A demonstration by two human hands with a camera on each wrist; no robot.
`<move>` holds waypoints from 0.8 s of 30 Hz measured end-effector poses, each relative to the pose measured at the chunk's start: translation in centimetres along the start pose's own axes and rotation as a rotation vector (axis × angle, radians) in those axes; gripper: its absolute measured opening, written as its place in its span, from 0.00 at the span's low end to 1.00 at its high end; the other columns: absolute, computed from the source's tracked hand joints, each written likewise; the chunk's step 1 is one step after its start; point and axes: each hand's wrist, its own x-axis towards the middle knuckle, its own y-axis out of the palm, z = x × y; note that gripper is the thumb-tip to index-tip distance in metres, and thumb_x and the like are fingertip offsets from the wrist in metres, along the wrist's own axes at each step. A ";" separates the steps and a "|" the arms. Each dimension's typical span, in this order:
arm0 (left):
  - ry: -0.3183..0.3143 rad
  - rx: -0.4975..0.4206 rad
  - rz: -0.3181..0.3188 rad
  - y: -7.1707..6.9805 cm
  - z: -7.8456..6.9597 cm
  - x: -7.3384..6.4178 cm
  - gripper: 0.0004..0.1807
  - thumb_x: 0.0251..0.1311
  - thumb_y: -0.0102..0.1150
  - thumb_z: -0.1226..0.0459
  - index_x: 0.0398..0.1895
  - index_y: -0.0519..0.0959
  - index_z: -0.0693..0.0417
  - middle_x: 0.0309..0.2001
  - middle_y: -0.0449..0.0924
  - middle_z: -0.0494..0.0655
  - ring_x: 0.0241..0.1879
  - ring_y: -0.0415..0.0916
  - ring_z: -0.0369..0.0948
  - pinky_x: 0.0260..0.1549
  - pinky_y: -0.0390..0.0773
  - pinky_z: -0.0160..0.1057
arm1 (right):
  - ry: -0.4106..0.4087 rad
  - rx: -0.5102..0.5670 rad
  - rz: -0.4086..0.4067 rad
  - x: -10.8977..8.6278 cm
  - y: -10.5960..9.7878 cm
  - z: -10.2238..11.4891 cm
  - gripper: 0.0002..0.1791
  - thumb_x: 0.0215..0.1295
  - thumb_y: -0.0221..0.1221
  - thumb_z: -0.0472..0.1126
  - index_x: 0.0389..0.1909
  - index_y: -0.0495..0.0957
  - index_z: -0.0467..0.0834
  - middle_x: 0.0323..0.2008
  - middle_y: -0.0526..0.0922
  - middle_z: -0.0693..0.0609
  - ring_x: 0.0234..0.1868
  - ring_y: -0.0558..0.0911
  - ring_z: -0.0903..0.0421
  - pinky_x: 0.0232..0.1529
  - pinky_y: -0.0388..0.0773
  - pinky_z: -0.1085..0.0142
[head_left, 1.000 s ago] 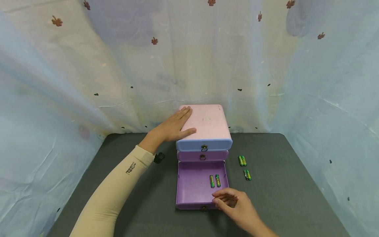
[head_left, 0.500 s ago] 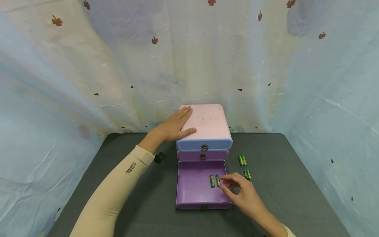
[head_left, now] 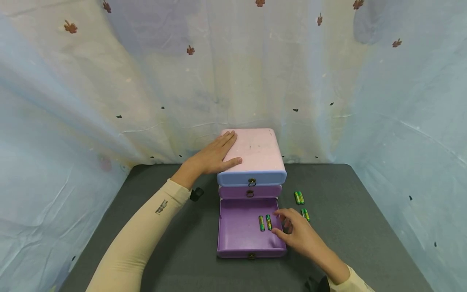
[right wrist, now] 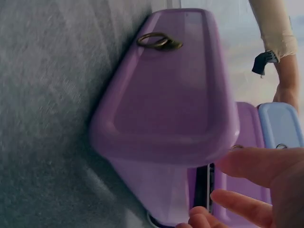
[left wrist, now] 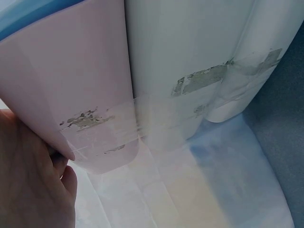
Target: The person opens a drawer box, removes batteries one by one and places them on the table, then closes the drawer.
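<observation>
My left hand [head_left: 213,155] rests spread on the pink top [head_left: 255,148] of a small drawer cabinet, at its left edge. The bottom purple drawer [head_left: 235,233] is pulled out toward me. Inside it, right of the middle, two green batteries [head_left: 261,223] lie side by side. Over the drawer's right rim hovers my right hand [head_left: 298,232], thumb and fingers apart with nothing between them, tips close to the right-hand battery [head_left: 268,222]. In the right wrist view the drawer front [right wrist: 161,90] with its ring pull is large, fingers [right wrist: 251,166] beside its edge.
Two pairs of green batteries lie on the dark table right of the cabinet, a far pair [head_left: 299,198] and a nearer pair [head_left: 305,215]. Above the open drawer are a closed purple drawer [head_left: 233,192] and a blue one [head_left: 233,178]. A patterned curtain [head_left: 233,81] hangs behind.
My right hand has moved from the drawer's front edge up and right to its right rim, and its fingers have spread apart. The left hand, drawer and batteries stay put.
</observation>
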 end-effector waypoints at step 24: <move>0.000 0.014 0.001 0.0 0.0 0.0 0.52 0.80 0.39 0.33 0.89 0.33 0.53 0.89 0.28 0.48 0.87 0.25 0.43 0.84 0.32 0.44 | 0.091 -0.049 0.093 1.8 1.6 -2.0 0.29 0.62 0.78 0.44 0.63 0.83 0.43 0.37 0.74 0.52 0.31 0.69 0.60 0.29 0.69 0.67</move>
